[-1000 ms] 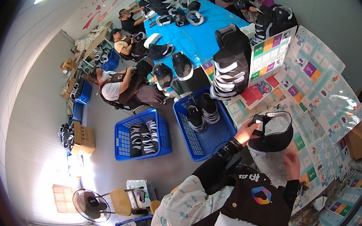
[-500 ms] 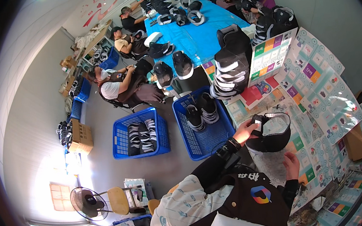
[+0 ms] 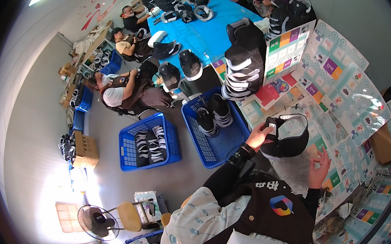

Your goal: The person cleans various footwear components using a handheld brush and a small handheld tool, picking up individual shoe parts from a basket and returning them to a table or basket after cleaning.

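My left hand (image 3: 258, 137) is closed on the near-left edge of a black shoe upper (image 3: 287, 147), holding it by a flap with a small white patch. The upper's opening faces up and shows a pale lining. It sits over a grey, worn-looking surface (image 3: 294, 171) at the bench's front. To the right of the upper and apart from it is my right hand (image 3: 319, 169). Its thumb and forefinger come together in a pinch while the other fingers are spread. Anything between those fingertips is too small to make out.
Left of the bench stand two blue baskets (image 3: 217, 156) (image 3: 173, 145) holding black-and-white uppers. A tall stack of uppers (image 3: 242, 67) rises beyond my hands. Printed sheets (image 3: 340, 77) cover the bench. Several people sit around a blue-covered table (image 3: 215, 32).
My right hand has moved slightly right, away from the upper, and its fingers have risen and spread. My left hand still grips the upper. The whole view has shifted a little.
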Tool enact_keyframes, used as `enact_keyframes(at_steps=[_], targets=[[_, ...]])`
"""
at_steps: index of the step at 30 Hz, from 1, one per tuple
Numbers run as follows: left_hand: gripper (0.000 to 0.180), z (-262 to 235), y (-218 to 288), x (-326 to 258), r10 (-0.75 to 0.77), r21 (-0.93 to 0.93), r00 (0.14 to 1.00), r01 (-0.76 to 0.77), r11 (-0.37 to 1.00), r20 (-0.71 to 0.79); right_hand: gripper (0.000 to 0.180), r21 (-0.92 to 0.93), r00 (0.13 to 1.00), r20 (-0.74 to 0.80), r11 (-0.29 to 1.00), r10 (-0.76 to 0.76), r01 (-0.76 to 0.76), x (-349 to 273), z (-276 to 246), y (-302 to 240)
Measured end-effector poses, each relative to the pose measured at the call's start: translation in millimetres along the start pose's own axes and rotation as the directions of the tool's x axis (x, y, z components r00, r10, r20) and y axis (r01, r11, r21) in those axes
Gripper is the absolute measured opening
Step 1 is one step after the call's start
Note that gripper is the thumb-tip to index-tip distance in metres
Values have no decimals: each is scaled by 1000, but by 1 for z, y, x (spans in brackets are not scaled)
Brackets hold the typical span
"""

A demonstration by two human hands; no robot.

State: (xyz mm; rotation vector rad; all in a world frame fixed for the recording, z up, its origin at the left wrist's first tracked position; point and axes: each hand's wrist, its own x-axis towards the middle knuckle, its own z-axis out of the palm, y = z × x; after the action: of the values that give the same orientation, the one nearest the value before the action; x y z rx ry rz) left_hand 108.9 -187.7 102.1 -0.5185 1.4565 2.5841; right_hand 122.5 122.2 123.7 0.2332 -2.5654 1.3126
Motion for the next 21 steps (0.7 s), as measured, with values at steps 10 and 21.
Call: enact_keyframes(at_steps=[10,21], targets=[[39,-5,4,-6,-23,-21,997,21,1000,-74,59,-17,999,36,999,-37,37,9,-4,-6],[44,-7,-1,-6,-16,40,997,19,999,-79,57,4,999,22,999,-44,44,4,-5,0]])
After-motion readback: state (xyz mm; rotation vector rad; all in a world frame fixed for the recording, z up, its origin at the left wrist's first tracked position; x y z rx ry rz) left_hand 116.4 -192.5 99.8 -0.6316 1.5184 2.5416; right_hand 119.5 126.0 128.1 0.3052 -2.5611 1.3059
